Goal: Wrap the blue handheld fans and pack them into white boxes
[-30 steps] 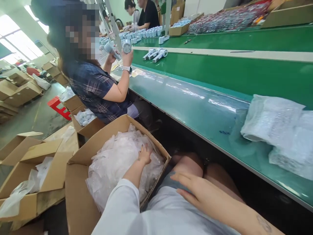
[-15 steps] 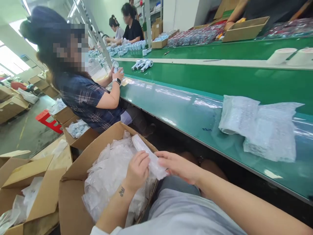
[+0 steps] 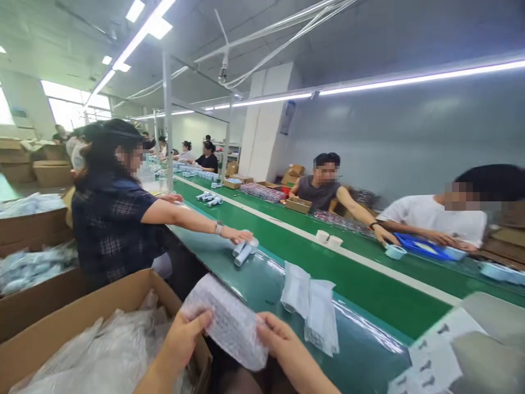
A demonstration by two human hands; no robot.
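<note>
A translucent bubble wrap bag (image 3: 229, 323) is stretched flat between my two hands, over the near edge of the bench. My left hand (image 3: 186, 331) pinches its left side, thumb on top. On the right side, my right hand (image 3: 276, 336) grips it with closed fingers. Just beyond, two bubble-wrapped items (image 3: 296, 290) lie side by side on the bench. A cardboard box (image 3: 123, 287) full of loose clear bags (image 3: 106, 355) stands at my left.
A co-worker in a plaid shirt (image 3: 110, 219) reaches across to pale cylindrical parts (image 3: 245, 253) on the green bench (image 3: 197, 235). Two white cups (image 3: 328, 238) stand on the divider strip. Opposite, two people work near a blue tray (image 3: 422, 246). Sheets of paper (image 3: 438, 350) are at right.
My view has lifted. The bag has come up from the box and is now spread open between my hands. The co-worker has set pale parts down nearer to me.
</note>
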